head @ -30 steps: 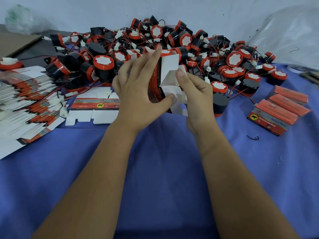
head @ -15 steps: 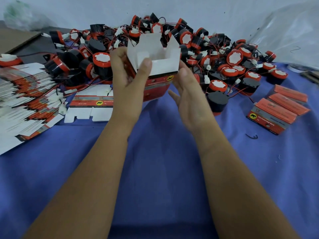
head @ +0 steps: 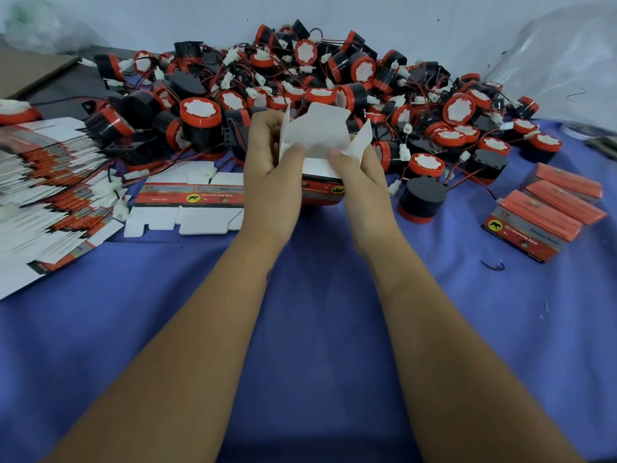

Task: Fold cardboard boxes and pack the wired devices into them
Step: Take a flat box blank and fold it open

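Both hands hold one part-folded cardboard box (head: 322, 162) at frame centre above the blue counter (head: 317, 312): left hand (head: 272, 172) grips its 9 o'clock side, right hand (head: 359, 177) its 3 o'clock side, thumbs pressing the white flaps. One flat box blank (head: 187, 203) lies at 9 o'clock of the hands; a fanned stack of blanks (head: 50, 192), count unreadable, lies farther at 9 o'clock. Pile of wired devices (head: 300, 95) at 12 o'clock, too many to count. Three closed boxes (head: 547, 212) at 3 o'clock.
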### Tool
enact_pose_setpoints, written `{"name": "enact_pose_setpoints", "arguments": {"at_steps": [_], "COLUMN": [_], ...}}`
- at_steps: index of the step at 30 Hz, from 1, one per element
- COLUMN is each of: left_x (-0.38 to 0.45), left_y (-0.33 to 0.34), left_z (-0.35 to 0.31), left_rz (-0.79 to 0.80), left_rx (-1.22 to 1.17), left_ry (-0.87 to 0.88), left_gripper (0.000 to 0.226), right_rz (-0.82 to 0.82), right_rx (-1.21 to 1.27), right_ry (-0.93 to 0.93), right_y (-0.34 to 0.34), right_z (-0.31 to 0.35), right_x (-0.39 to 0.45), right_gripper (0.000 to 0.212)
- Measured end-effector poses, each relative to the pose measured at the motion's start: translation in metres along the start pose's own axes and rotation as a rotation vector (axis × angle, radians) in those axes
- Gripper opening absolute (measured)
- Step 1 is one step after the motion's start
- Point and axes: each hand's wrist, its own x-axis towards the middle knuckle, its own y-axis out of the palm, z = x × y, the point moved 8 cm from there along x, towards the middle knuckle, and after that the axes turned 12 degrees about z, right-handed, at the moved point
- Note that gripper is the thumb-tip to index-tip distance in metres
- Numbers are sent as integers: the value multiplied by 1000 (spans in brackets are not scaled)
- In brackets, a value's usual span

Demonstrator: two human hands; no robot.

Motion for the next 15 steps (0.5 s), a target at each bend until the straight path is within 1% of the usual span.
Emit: {"name": "enact_pose_setpoints", "arguments": {"at_steps": [3, 5, 8, 10, 13, 15], "left_x": [-1, -1, 2, 4, 4, 3], "left_y": [3, 6, 10, 9, 5, 5], "left_z": [-7, -4, 11, 19, 21, 21], "left_rz": [7, 16, 44, 50, 22, 25], "left_rx": [71, 87, 86, 36, 0, 1], "left_ry": [83, 85, -24, -96, -120, -116], "left_gripper": [27, 24, 24, 30, 44, 43], "right_rz": [-28, -53, -84, -78, -65, -67], "right_rx": [-15, -35, -93, -118, -159, -149], "right_ry": [-51, -67, -36, -2, 16, 28], "right_y": [1, -1, -5, -5, -3, -3], "right_z": [5, 7, 5, 1, 0, -2], "right_x": [-3, -4, -4, -4, -3, -2], "right_gripper": [27, 28, 28, 31, 42, 46]}}
